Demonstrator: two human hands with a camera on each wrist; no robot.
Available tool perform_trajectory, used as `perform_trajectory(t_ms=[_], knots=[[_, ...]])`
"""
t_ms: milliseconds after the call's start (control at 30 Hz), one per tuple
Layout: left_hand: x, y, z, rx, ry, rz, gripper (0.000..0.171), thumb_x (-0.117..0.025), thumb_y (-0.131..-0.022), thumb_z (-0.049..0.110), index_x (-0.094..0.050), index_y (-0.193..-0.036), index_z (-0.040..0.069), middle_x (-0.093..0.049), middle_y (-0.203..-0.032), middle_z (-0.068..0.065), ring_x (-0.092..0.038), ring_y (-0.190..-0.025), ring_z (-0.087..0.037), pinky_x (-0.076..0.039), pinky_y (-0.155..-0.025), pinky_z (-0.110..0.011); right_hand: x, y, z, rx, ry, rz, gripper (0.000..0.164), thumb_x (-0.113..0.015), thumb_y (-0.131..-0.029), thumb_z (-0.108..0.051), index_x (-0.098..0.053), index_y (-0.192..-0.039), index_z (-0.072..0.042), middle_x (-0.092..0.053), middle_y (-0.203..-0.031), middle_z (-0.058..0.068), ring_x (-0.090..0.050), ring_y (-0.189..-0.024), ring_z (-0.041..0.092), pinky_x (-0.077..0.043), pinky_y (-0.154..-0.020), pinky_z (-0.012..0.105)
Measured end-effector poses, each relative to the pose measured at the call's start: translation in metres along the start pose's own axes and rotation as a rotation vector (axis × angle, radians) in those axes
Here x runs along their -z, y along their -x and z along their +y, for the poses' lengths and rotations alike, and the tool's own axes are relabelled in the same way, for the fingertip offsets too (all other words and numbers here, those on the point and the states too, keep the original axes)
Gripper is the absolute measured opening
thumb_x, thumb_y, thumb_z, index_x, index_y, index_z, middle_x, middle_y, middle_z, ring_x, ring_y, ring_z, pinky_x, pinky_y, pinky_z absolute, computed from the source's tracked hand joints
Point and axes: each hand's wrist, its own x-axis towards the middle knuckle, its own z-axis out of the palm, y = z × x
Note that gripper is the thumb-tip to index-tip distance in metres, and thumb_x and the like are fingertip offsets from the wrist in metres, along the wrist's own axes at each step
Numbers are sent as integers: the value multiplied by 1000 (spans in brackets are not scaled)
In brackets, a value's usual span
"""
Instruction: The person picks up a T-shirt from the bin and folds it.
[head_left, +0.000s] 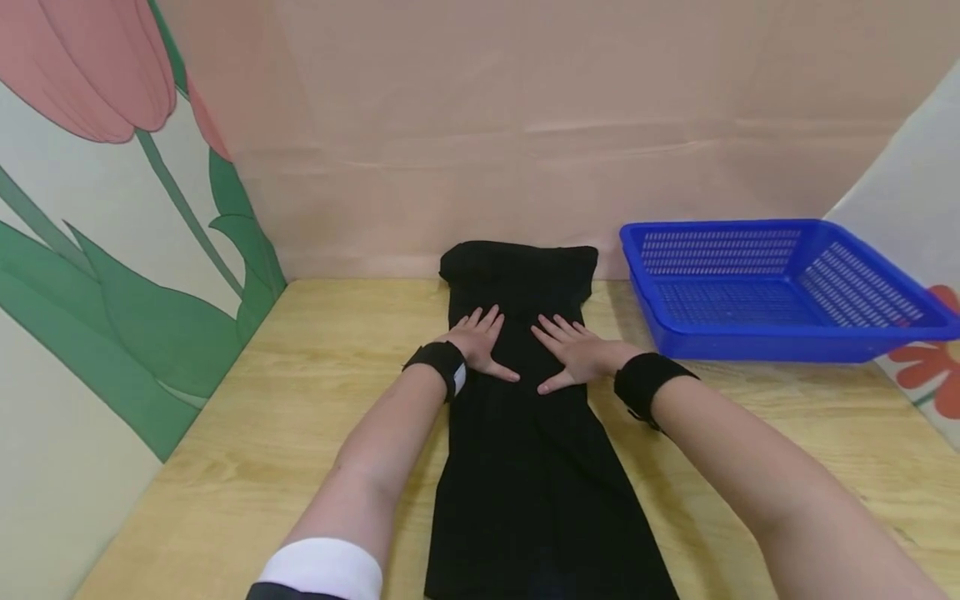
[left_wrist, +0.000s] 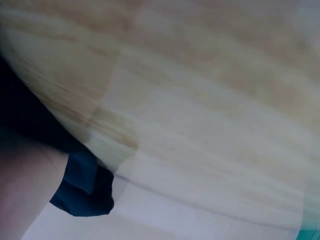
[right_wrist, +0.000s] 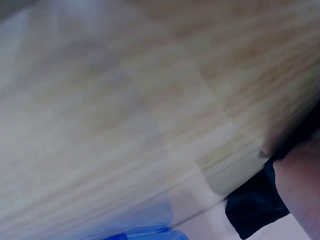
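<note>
A long piece of black cloth (head_left: 540,492), which looks like a garment, lies lengthwise on the wooden table, its far end bunched into a thicker band against the back wall. My left hand (head_left: 478,340) rests on its left side, fingers spread and pointing away from me. On the right side my right hand (head_left: 573,350) lies in the same way, thumb toward the middle. A strip of black cloth shows between the two thumbs. In the left wrist view the cloth's bunched end (left_wrist: 87,192) shows beyond the hand; in the right wrist view cloth (right_wrist: 255,205) also shows beside the hand.
A blue plastic basket (head_left: 787,346) with perforated sides stands at the right rear, close to the right hand. The wooden table (head_left: 315,400) meets a pink backdrop (head_left: 480,125) behind, and a panel with painted tulips (head_left: 97,75) rises along the left edge.
</note>
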Motion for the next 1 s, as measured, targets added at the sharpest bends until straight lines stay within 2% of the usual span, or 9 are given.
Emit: perform_trajectory(t_ms=[267,600,1000], knots=[[0,-11,-1,18,24,-2,124,-48,-70,89,5,-157,18,14,-162,0,9,-147,-26,-1,-117,-40,2,-11,4,-39,11,-18,117,-42,-77,-86,-3,-157,-9,5,-161,17,3,-146,39,-6,-114,58],[17,3,3,15,22,33,118,-47,-75,85,-2,-158,15,7,-163,-2,4,-148,-25,-4,-118,-38,4,-19,15,-34,17,0,116,-43,-78,-85,-4,-157,-9,5,-161,17,3,-146,39,-6,-114,58],[17,-5,-1,-9,28,58,119,-49,-74,86,-4,-158,14,6,-163,-3,2,-148,-26,-6,-118,-41,1,-22,25,-6,-6,41,115,-46,-79,-83,-6,-157,-8,3,-161,18,3,-146,40,-5,-113,59]])
